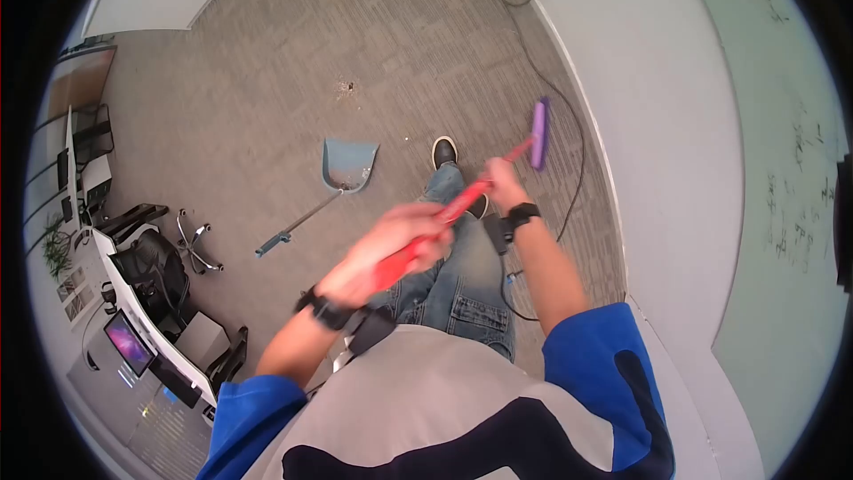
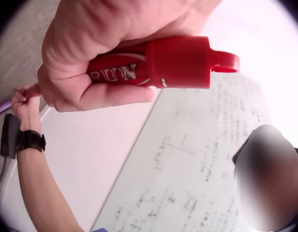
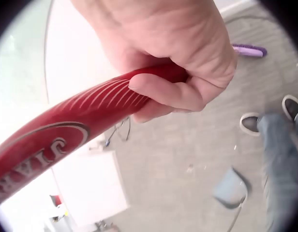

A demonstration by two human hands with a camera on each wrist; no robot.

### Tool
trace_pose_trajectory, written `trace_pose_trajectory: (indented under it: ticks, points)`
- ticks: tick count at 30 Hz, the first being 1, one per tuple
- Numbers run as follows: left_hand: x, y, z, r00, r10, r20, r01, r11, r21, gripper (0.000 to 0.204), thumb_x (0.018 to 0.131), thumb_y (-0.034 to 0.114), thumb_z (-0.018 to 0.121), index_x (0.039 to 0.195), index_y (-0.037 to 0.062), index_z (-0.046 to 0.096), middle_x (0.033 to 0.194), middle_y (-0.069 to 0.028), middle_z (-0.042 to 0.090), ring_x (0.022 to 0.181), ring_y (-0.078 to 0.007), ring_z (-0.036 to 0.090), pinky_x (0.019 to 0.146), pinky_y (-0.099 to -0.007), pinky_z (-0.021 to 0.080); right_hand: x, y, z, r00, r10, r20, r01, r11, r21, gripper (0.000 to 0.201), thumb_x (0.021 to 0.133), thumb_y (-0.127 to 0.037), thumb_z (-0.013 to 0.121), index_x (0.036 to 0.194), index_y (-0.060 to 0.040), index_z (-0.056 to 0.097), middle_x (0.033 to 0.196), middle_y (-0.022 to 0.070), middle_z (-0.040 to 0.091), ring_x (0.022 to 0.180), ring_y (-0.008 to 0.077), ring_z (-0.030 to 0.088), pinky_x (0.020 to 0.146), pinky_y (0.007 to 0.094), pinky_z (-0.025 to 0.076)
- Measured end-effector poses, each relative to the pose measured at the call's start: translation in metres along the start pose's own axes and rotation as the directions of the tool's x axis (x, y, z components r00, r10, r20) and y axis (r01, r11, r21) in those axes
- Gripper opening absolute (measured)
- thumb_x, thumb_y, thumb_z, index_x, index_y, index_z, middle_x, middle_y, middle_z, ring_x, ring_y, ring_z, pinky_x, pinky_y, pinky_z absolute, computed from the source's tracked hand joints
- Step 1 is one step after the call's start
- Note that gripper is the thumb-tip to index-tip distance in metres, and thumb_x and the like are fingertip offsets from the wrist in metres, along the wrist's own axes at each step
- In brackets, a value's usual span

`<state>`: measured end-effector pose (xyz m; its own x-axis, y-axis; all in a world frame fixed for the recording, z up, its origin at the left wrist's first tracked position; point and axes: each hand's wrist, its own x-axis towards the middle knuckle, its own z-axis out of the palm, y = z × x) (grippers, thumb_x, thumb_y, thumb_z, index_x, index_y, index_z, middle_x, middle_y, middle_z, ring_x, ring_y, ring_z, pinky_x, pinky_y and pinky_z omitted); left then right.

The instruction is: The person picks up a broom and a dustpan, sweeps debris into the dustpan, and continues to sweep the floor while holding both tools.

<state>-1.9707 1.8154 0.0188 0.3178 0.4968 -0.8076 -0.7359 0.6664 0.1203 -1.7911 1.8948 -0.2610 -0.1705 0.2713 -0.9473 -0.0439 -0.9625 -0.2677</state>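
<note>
A broom with a red handle (image 1: pixel 464 201) and a purple head (image 1: pixel 539 135) slants across the front of my body. My left hand (image 1: pixel 400 244) grips the upper end of the handle, fingers wrapped round it; the left wrist view shows the red end cap (image 2: pixel 180 63) with its hanging loop. Lower down, my right hand (image 1: pixel 504 187) curls round the shaft, close-up in the right wrist view (image 3: pixel 173 63). The broom head is by the floor to the right of my shoes. A blue-grey dustpan (image 1: pixel 349 158) with a long handle lies on the carpet, bits of debris near its back edge.
A small pile of crumbs (image 1: pixel 346 89) lies on the carpet beyond the dustpan. A black cable (image 1: pixel 569 107) runs along the wall at right, beside the broom head. Desks and an office chair (image 1: pixel 155 267) stand at left. A whiteboard (image 1: pixel 782 151) covers the right wall.
</note>
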Motion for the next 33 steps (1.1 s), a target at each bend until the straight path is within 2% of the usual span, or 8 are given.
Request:
trace_pose_trajectory:
  ticks: [3, 8, 12, 19, 21, 24, 29, 33]
  points:
    - [-0.089, 0.024, 0.004, 0.948, -0.029, -0.316, 0.052, 0.997, 0.063, 0.048, 0.084, 0.006, 0.047, 0.129, -0.0009, 0.033, 0.084, -0.003, 0.05, 0.05, -0.0046, 0.039, 0.036, -0.019, 0.033, -0.029, 0.028, 0.109, 0.995, 0.086, 0.052, -0.078, 0.987, -0.143, 0.012, 0.079, -0.014, 0.045, 0.086, -0.0047, 0.043, 0.066, 0.0076, 0.047, 0.053, 0.0222, 0.05, 0.048, 0.0391, 0.043]
    - [-0.162, 0.052, 0.023, 0.911, 0.07, -0.407, -0.1, 0.993, -0.054, 0.05, 0.082, 0.0, 0.042, 0.131, 0.0004, 0.032, 0.087, -0.0086, 0.05, 0.048, -0.0058, 0.04, 0.032, -0.0188, 0.036, -0.104, 0.018, 0.215, 0.984, 0.053, 0.17, 0.002, 0.95, -0.311, 0.014, 0.079, -0.014, 0.047, 0.079, -0.0005, 0.048, 0.063, 0.0085, 0.052, 0.051, 0.0194, 0.052, 0.044, 0.0354, 0.04]
    - [-0.15, 0.067, 0.019, 0.95, 0.016, -0.313, -0.039, 0.997, -0.069, 0.053, 0.083, 0.0, 0.045, 0.133, 0.0007, 0.028, 0.09, -0.0079, 0.05, 0.051, -0.0095, 0.042, 0.034, -0.0231, 0.04, -0.087, 0.003, 0.199, 0.995, -0.008, 0.098, 0.029, 0.977, -0.213, 0.014, 0.079, -0.014, 0.05, 0.083, -0.0005, 0.047, 0.063, 0.0069, 0.05, 0.052, 0.0182, 0.052, 0.045, 0.0343, 0.042]
    - [-0.038, 0.095, -0.019, 0.997, -0.06, -0.039, 0.056, 0.994, -0.097, 0.042, 0.084, 0.003, 0.046, 0.124, -0.0022, 0.036, 0.088, -0.0059, 0.05, 0.054, -0.0058, 0.041, 0.037, -0.0188, 0.033, -0.009, -0.054, 0.099, 0.991, -0.062, -0.12, 0.048, 0.992, -0.115, 0.006, 0.074, -0.009, 0.042, 0.079, -0.0062, 0.04, 0.061, 0.0055, 0.043, 0.049, 0.0185, 0.046, 0.041, 0.0361, 0.039]
    - [-0.006, 0.095, -0.033, 0.997, -0.054, 0.05, 0.06, 0.991, -0.12, 0.04, 0.084, 0.003, 0.047, 0.122, -0.0028, 0.037, 0.086, -0.0055, 0.05, 0.055, -0.0049, 0.041, 0.038, -0.018, 0.032, 0.026, -0.063, 0.068, 0.993, -0.027, -0.113, 0.001, 0.974, -0.226, 0.009, 0.077, -0.011, 0.039, 0.077, -0.0034, 0.044, 0.064, 0.0086, 0.049, 0.05, 0.0218, 0.052, 0.039, 0.0368, 0.043]
    - [0.012, 0.09, -0.045, 0.996, -0.053, 0.078, 0.07, 0.971, -0.231, 0.038, 0.084, 0.003, 0.047, 0.121, -0.0034, 0.038, 0.084, -0.0051, 0.051, 0.055, -0.0045, 0.04, 0.039, -0.0172, 0.031, 0.035, -0.06, 0.081, 0.992, -0.003, -0.124, -0.015, 0.989, -0.15, 0.003, 0.075, -0.01, 0.041, 0.076, -0.0077, 0.04, 0.062, 0.0057, 0.042, 0.05, 0.0196, 0.045, 0.041, 0.037, 0.039]
    - [-0.099, 0.107, -0.031, 0.927, 0.006, -0.376, -0.044, 0.995, -0.092, 0.047, 0.083, 0.006, 0.048, 0.128, -0.0008, 0.036, 0.086, -0.0045, 0.052, 0.051, -0.0032, 0.039, 0.036, -0.0154, 0.031, 0.005, 0.006, 0.19, 0.99, 0.103, 0.1, -0.068, 0.949, -0.309, 0.008, 0.078, -0.014, 0.044, 0.076, -0.006, 0.044, 0.062, 0.0077, 0.048, 0.051, 0.0212, 0.052, 0.042, 0.0388, 0.043]
    - [-0.151, 0.105, -0.005, 0.922, 0.096, -0.374, -0.16, 0.977, -0.142, 0.051, 0.081, 0.002, 0.044, 0.131, -0.001, 0.032, 0.085, -0.0083, 0.049, 0.045, -0.0052, 0.039, 0.029, -0.0173, 0.034, -0.067, -0.01, 0.254, 0.984, 0.096, 0.153, -0.017, 0.892, -0.452, 0.013, 0.078, -0.014, 0.044, 0.079, -0.0011, 0.048, 0.063, 0.0111, 0.053, 0.049, 0.0223, 0.055, 0.037, 0.0366, 0.042]
